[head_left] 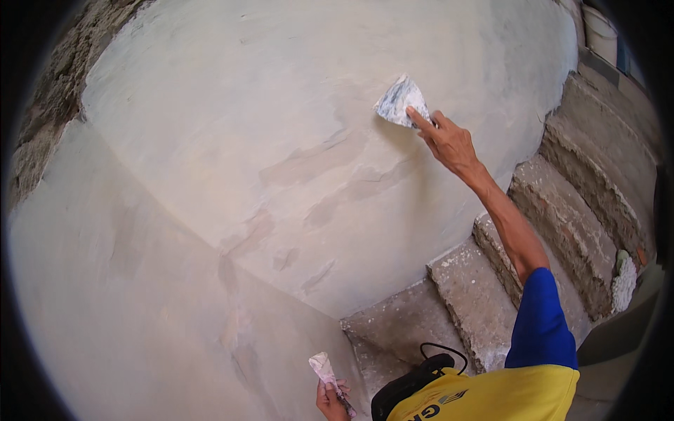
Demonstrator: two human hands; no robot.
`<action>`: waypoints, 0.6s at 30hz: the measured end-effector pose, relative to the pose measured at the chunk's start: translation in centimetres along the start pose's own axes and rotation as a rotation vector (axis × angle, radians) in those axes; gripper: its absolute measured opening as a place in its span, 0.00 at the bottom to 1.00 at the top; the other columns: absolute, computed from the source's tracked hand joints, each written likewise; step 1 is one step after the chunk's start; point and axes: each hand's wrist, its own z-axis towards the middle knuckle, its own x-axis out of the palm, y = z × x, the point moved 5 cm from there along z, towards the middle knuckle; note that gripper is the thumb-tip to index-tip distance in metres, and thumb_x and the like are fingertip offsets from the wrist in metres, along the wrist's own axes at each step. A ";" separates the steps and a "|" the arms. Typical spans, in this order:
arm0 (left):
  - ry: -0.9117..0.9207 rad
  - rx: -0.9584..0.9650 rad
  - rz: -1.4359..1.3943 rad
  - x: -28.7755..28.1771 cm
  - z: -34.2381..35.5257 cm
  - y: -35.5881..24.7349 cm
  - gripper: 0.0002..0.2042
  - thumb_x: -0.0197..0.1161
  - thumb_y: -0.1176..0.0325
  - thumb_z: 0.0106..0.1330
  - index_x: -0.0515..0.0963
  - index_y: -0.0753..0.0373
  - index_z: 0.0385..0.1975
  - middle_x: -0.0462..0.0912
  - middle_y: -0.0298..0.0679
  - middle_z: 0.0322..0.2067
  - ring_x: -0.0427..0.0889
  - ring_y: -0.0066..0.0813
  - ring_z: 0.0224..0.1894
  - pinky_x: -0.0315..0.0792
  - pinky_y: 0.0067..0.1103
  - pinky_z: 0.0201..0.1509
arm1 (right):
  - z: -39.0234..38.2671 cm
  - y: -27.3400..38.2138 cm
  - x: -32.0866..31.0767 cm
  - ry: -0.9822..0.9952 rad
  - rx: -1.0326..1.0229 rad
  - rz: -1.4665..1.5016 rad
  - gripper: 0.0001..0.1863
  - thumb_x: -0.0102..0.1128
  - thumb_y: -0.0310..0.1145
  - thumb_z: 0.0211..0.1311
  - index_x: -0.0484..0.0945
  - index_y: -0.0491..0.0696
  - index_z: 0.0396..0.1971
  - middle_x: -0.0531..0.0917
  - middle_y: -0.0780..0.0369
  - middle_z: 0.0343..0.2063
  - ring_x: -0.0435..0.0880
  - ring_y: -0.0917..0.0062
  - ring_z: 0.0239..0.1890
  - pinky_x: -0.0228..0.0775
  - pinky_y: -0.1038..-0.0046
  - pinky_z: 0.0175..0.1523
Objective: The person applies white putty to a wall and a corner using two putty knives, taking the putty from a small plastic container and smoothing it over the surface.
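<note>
- Walls: two plastered faces meet at one inside corner. The main wall is pale grey with darker damp patches; the side wall runs down to the left of that corner.
- One strip of bare rough masonry shows at the upper left, beyond the main wall's plaster edge.
- Staircase: one flight of raw concrete steps rising along the right of the main wall; about five treads can be counted, all rough and speckled.
- One pale bucket stands at the top of the staircase, far right of the main wall.
- One person at work, in a yellow shirt with blue sleeve, standing at the foot of the steps.
- Right hand: raised against the main wall, fingers closed round the handle, forefinger stretched along the blade of the wide putty knife. The blade lies flat on the plaster, upper right of the damp patches.
- Left hand: low, near the bottom of the side wall, fist closed about the narrow putty knife, blade up and smeared with filler, clear of the wall.
- Putty knives counted: two.
</note>
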 end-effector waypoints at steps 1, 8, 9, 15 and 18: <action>0.024 0.011 0.012 0.2 0.1 -0.3 0.20 0.56 0.58 0.74 0.75 0.64 0.59 0.82 0.33 0.30 0.74 0.17 0.25 0.65 0.16 0.25 | 0.5 -0.8 0.3 -0.029 -0.030 -0.032 0.36 0.61 0.28 0.63 0.63 0.70 0.70 0.72 0.64 0.30 0.76 0.75 0.27 0.71 0.71 0.24; 0.025 -0.015 -0.013 0.4 0.3 0.1 0.20 0.56 0.58 0.75 0.75 0.64 0.59 0.82 0.33 0.30 0.72 0.16 0.23 0.63 0.15 0.22 | -7.4 -5.0 2.9 0.262 0.175 0.031 0.34 0.59 0.33 0.65 0.61 0.61 0.71 0.77 0.56 0.33 0.80 0.63 0.33 0.75 0.64 0.33; 0.023 -0.014 -0.013 0.4 0.4 0.3 0.20 0.56 0.58 0.75 0.75 0.64 0.59 0.82 0.33 0.30 0.72 0.16 0.23 0.63 0.15 0.22 | -7.3 -4.4 2.2 0.261 0.175 0.033 0.34 0.59 0.33 0.65 0.61 0.61 0.71 0.77 0.56 0.33 0.80 0.63 0.33 0.75 0.64 0.33; 0.159 0.088 0.080 1.6 0.3 -2.0 0.17 0.50 0.63 0.76 0.73 0.69 0.55 0.84 0.42 0.31 0.79 0.21 0.25 0.69 0.16 0.25 | 1.4 -0.2 -3.1 -0.032 0.562 0.581 0.32 0.54 0.43 0.66 0.65 0.46 0.68 0.82 0.45 0.31 0.82 0.51 0.33 0.74 0.60 0.42; 0.155 0.119 0.050 1.4 0.2 -1.2 0.17 0.49 0.64 0.76 0.73 0.69 0.56 0.83 0.42 0.31 0.79 0.21 0.25 0.70 0.16 0.25 | 2.2 2.4 0.2 0.060 0.463 0.328 0.33 0.52 0.43 0.66 0.64 0.46 0.68 0.82 0.45 0.32 0.83 0.50 0.34 0.75 0.57 0.41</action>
